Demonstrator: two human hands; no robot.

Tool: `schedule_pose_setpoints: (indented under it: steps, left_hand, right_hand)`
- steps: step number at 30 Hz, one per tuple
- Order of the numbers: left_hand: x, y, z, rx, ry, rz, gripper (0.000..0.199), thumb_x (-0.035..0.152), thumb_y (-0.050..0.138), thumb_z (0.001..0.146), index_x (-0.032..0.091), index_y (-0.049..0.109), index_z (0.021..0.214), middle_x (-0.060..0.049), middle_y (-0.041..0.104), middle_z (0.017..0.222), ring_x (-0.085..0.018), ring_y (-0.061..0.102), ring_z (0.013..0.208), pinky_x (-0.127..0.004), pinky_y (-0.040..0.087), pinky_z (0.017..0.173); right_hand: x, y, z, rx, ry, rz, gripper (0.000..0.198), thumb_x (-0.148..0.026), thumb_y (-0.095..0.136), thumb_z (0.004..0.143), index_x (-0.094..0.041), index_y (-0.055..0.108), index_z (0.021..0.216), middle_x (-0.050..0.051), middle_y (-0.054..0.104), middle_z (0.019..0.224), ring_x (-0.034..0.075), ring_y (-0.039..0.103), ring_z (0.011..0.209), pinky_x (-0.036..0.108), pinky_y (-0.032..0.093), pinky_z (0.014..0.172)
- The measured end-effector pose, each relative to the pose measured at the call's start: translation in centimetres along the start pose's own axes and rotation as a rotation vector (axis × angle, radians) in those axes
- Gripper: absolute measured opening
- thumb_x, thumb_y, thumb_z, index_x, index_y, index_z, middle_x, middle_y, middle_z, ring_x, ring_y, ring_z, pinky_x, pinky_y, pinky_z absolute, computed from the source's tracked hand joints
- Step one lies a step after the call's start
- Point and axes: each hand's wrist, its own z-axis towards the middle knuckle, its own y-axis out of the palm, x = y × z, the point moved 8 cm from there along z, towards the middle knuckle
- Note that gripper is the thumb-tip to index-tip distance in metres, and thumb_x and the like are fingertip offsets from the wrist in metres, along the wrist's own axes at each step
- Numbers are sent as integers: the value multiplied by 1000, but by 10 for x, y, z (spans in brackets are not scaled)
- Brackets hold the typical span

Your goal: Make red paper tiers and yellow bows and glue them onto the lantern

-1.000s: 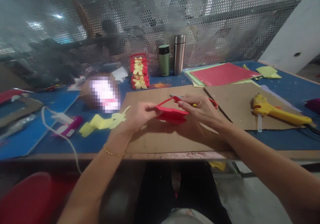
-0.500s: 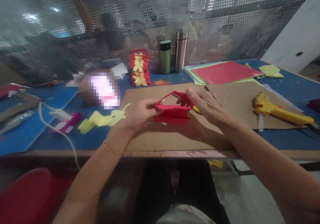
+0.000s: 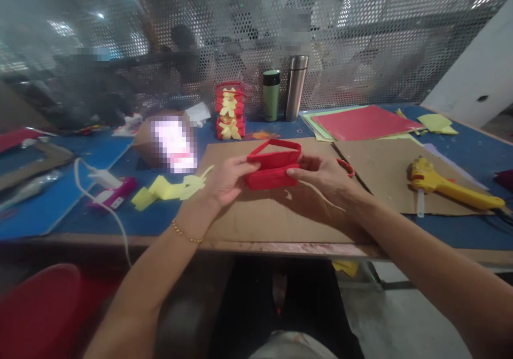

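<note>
Head view: since the frame half a second ago, the right hand (image 3: pixel 326 176) has moved off the handle strip to the red paper bag's (image 3: pixel 272 179) right end; the bag has tilted, its handle loop now in full view. Left hand (image 3: pixel 229 182) stays on the left end, thumb and fingers pinched narrow on it. Right thumb presses the front face, other fingers mostly hidden behind; grip narrow, holding the bag. Bag is held over the cardboard (image 3: pixel 264 225), around the middle of the table's (image 3: pixel 156 225) front edge. Orange-red loop handle (image 3: pixel 350 168) just beside the right hand; can't tell if touching. Yellow glue gun (image 3: pixel 449 182) toward the table's right edge. Yellow paper pieces (image 3: pixel 166 189) left of the left hand. Red bags with yellow bows (image 3: pixel 230 114) and green tumbler (image 3: pixel 271 97) near the table's back edge.
</note>
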Motion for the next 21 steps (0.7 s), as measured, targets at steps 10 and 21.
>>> schedule_pose_setpoints:
  steps: [10, 21]
  left_hand:
    - [1, 7, 1, -74, 17, -172, 31, 24, 85, 80, 13, 84, 108, -14, 82, 108, -31, 73, 116, -48, 56, 105]
    - [-8, -1, 5, 29, -23, -185, 23, 16, 83, 78, 12, 85, 100, -14, 83, 99, -27, 77, 103, -41, 59, 96]
  right_hand:
    - [8, -18, 1, 193, 6, 13, 33, -45, 96, 63, -21, 78, 78, 2, 79, 78, 18, 71, 70, 32, 59, 70]
    - [10, -7, -3, 179, 49, 55, 31, -45, 95, 64, -24, 75, 74, 2, 78, 79, 19, 71, 72, 33, 59, 71]
